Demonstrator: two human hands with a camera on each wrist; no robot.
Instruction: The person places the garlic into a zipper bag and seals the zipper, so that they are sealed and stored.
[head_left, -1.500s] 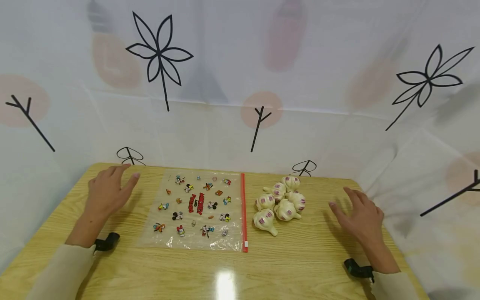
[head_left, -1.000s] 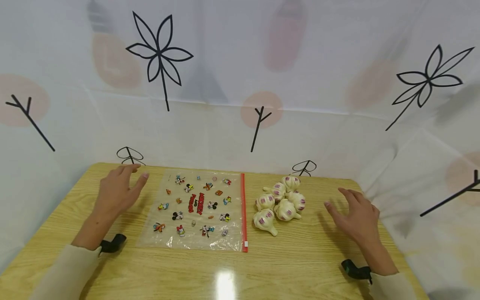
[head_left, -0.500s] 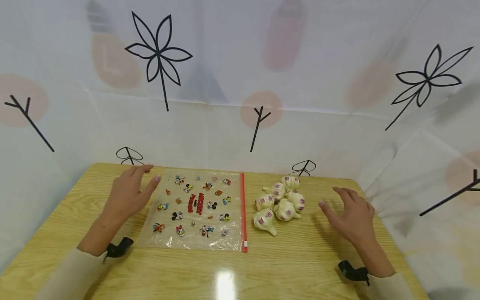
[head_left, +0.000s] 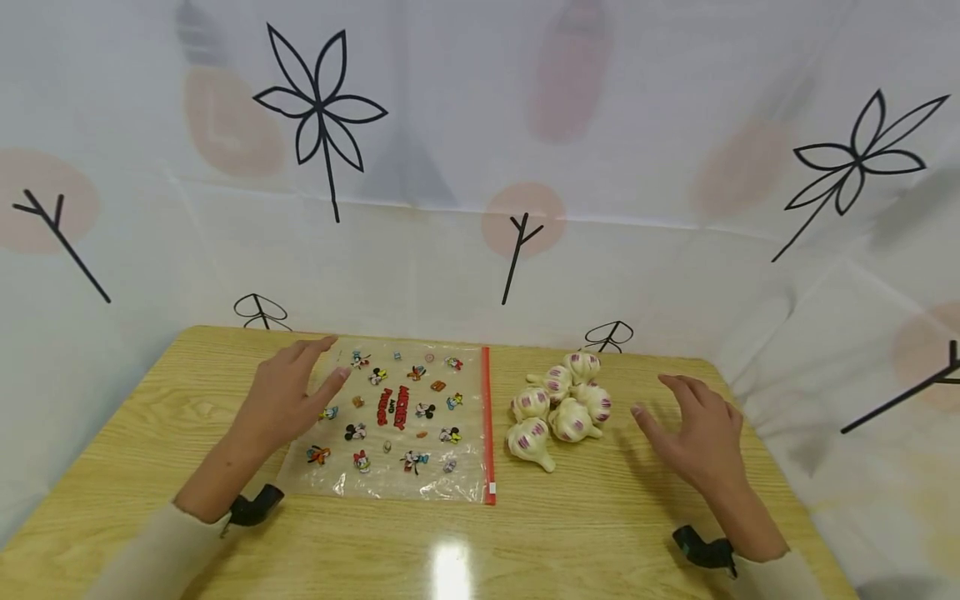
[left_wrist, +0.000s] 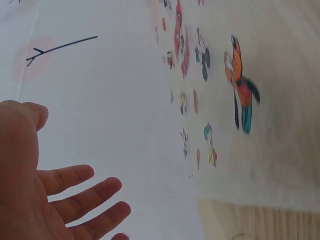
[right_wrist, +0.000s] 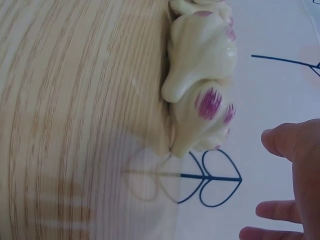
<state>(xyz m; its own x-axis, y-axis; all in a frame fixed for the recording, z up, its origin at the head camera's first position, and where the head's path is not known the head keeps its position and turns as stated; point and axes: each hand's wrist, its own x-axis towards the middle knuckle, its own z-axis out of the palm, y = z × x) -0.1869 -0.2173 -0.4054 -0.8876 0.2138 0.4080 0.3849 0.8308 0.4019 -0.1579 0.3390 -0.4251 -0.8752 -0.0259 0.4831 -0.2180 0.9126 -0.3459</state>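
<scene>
Zip bag (head_left: 405,425): left hand (head_left: 288,396) over its edge

Your left hand has drifted rightward across the bag's left edge, and your right hand (head_left: 701,433) slightly nearer the garlic bulbs (head_left: 572,419), bringing both closer. The bag lies flat on the surface (head_left: 360,550), left of the bulbs. Both hands' fingers (left_wrist: 90,200) are spread, gripping nothing. Your left hand hides some bag; the right wrist view crops the bulbs.

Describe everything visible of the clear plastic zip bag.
The clear plastic zip bag, with cartoon figures and red lettering, lies flat on the pale wooden table, seemingly empty. A red closure strip with a white tab at its near end forms the right edge. The left hand hovers above the left edge without gripping.
</scene>
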